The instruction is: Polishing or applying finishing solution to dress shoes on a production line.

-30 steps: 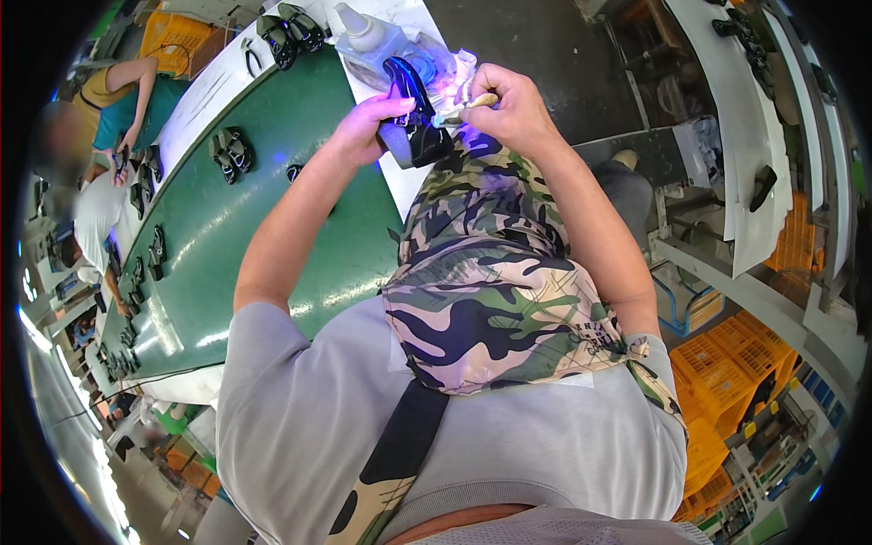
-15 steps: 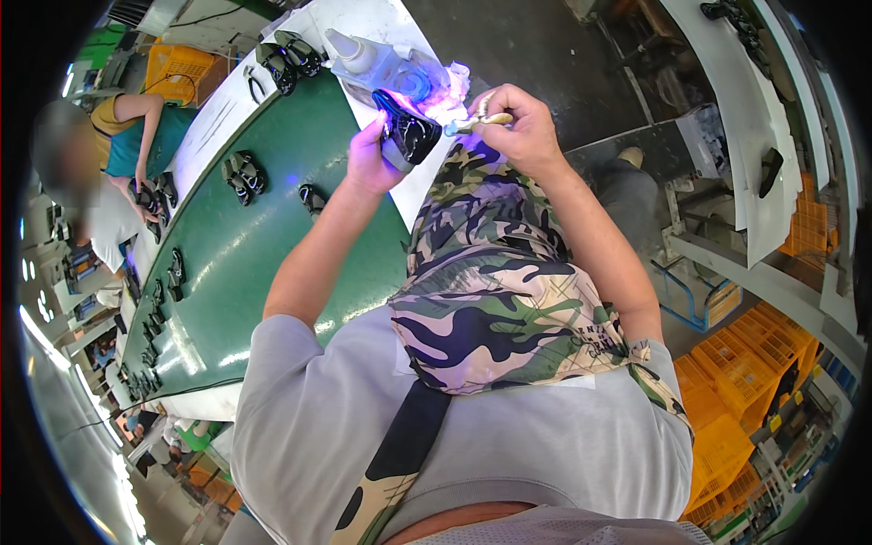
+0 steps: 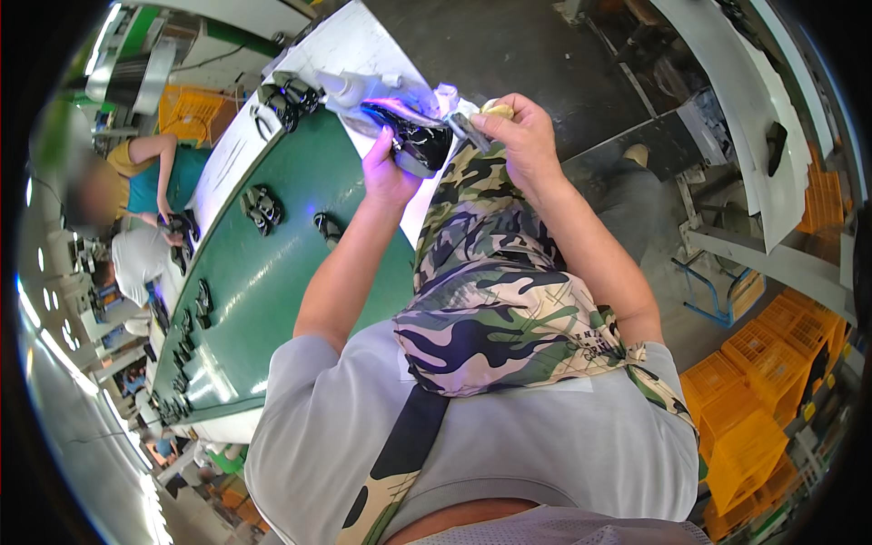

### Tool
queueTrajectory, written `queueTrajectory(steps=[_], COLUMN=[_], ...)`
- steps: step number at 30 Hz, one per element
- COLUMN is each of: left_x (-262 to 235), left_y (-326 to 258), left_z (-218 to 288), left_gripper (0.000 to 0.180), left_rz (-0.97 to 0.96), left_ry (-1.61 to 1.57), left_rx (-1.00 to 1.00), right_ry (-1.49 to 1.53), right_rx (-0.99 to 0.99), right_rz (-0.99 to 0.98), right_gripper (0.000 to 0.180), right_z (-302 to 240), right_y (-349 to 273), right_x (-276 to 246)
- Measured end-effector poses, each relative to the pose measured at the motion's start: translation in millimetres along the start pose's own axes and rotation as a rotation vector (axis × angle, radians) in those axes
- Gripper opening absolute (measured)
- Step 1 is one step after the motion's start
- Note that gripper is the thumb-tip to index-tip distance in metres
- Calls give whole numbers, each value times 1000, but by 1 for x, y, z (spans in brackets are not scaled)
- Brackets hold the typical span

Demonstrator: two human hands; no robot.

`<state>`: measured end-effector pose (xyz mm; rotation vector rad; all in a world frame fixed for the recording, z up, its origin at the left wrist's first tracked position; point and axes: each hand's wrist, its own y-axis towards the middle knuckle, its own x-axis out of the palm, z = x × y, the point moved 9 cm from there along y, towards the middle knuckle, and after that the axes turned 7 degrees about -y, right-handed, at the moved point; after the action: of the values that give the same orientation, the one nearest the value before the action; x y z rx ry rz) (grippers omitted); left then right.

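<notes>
My left hand (image 3: 391, 174) grips a glossy black shoe (image 3: 424, 145) from below and the side, its fingers partly hidden behind it. Bluish-violet light falls on the shoe's upper edge. Pinched in my right hand (image 3: 529, 136) is a small tool with a pale yellowish handle and a flat grey end (image 3: 467, 130). That end is close beside the shoe's right side; I cannot tell whether they touch. Behind the shoe, a translucent squeeze bottle (image 3: 349, 89) and crumpled white material (image 3: 446, 96) stand on the white table (image 3: 350, 32).
A green belt (image 3: 282, 291) curves along my left, carrying a pair of shoes (image 3: 262, 210), a single shoe (image 3: 327, 228) and several more. Another pair (image 3: 287, 98) sits beside pliers (image 3: 263, 123). Across the belt, a co-worker (image 3: 145, 177) handles shoes. Orange crates (image 3: 736, 391) stack at right.
The shoe has turned to lie more level and shifted slightly right with my left hand. My right hand has turned the tool, so its flat grey end now shows beside the shoe.
</notes>
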<state>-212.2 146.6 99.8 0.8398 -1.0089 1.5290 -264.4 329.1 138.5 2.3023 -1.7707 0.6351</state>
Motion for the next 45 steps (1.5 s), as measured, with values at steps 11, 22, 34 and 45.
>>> queueTrajectory(steps=[11,22,34,45], left_x=[114,478,695,411], left_y=[59,176,181,103], left_z=[2,-115,-331,-169], left_gripper=[63,44,57,48], left_rz=[-191,-614,-946,-1002], left_ry=[625,945,2111,2031], left_rx=[117,280,927,656], right_ry=[513,545,544,507], right_rx=[78,205,112,71], right_rz=[220,553,595,626], right_gripper=[14,20,20,10], right_z=[23,125,117,129], right_y=[2,-23,-3,-4], right_x=[-119,-276,-309,-332])
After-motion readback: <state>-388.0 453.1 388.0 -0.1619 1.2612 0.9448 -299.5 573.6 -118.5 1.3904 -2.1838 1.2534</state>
